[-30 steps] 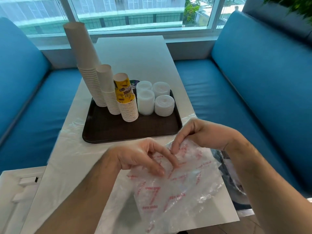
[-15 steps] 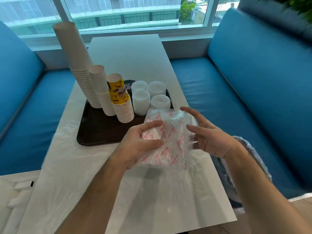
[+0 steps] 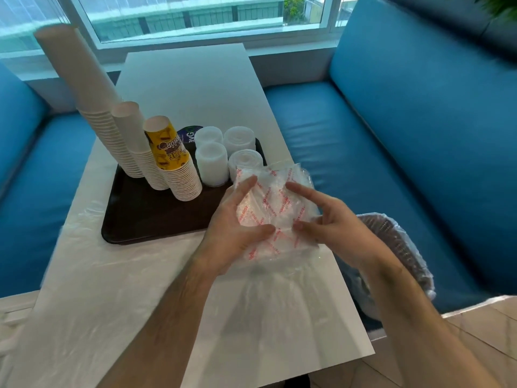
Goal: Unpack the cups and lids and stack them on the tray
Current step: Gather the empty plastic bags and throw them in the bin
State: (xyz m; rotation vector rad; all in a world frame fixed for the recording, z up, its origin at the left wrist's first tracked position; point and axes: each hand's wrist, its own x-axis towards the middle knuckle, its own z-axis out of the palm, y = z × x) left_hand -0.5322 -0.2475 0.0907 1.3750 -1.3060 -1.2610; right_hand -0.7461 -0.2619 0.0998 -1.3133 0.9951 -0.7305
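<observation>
The tall stack of white cups [image 3: 84, 88] is leaning from the tray's ten o'clock corner, upside down and nested, probably to keep them compact; just to its right, toward three o'clock, a shorter white stack [image 3: 140, 147] and a stack topped by a yellow printed cup [image 3: 172, 161] are standing close together, and four stacks of clear lids [image 3: 223, 155] are sitting at the tray's one o'clock end. The brown tray [image 3: 145, 219] is lying on the white table [image 3: 190, 79], which is draped with thin clear plastic sheeting [image 3: 92, 275] at the near end. At the tray's four o'clock corner, the left hand [image 3: 232, 228] is cupping a crumpled clear bag with red print [image 3: 277, 208], thumb and fingers curled around its left side, while the right hand [image 3: 333, 222] is pinching its right side with the forefinger stretched out over the top; they seem to be pressing the bag into a bundle. It looks empty, though I cannot tell for sure. At three o'clock from the hands a plastic-lined bin [image 3: 391, 247] is waiting beside the table on the blue bench [image 3: 391, 135], likely the bag's destination
</observation>
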